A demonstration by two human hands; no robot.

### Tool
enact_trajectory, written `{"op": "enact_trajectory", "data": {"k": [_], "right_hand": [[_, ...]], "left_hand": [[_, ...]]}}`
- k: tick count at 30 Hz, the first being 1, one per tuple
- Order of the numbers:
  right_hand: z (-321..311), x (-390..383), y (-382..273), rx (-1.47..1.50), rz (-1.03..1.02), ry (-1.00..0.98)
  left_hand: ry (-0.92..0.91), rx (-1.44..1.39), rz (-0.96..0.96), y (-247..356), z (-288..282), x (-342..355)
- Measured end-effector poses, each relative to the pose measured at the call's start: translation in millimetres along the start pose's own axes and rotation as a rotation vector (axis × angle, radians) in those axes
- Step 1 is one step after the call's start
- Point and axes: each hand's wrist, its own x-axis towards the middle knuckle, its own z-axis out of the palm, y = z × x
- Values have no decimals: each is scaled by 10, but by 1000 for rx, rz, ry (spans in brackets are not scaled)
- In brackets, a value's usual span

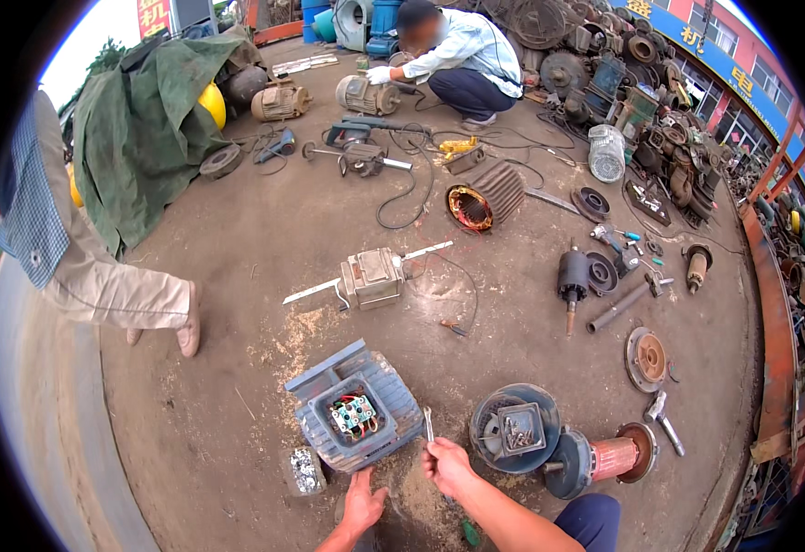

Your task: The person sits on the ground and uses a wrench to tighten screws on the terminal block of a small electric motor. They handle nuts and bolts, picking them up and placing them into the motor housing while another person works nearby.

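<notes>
Just ahead of me a blue-grey electric motor point(315, 442) lies on the ground, its terminal box uncovered. Inside the box sits a pale green terminal block point(353, 414) with coloured wires and nuts. My left hand point(362, 506) rests against the motor's near side, thumb spread and fingertips partly hidden at its edge. Closed around a wrench point(429, 425), my right hand point(448, 465) is to the right of the motor, with the wrench's head pointing up. A speckled block point(306, 472) lies at the motor's left corner.
To the right are a round fan cover point(483, 414) containing a square cover full of bolts, a reddish rotor point(612, 458) and a hammer point(665, 425). Farther out stands a beige motor point(371, 279). One person point(462, 60) squats at the back; another point(117, 285) walks at left.
</notes>
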Motion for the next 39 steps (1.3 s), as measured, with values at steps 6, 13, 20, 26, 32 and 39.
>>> {"op": "enact_trajectory", "data": {"k": [6, 13, 20, 26, 32, 39], "right_hand": [[209, -127, -199, 62, -169, 112], [-23, -246, 35, -416, -394, 92], [185, -552, -238, -911, -538, -80], [534, -503, -505, -1250, -625, -83], [793, -475, -622, -1360, -771, -124], [1058, -469, -779, -1554, -863, -124]], "left_hand": [[-54, -10, 205, 224, -334, 15], [332, 198, 416, 521, -613, 187], [474, 216, 384, 580, -830, 448], [458, 171, 465, 707, -769, 832], [459, 78, 462, 717, -741, 919], [435, -105, 371, 680, -729, 750]]}}
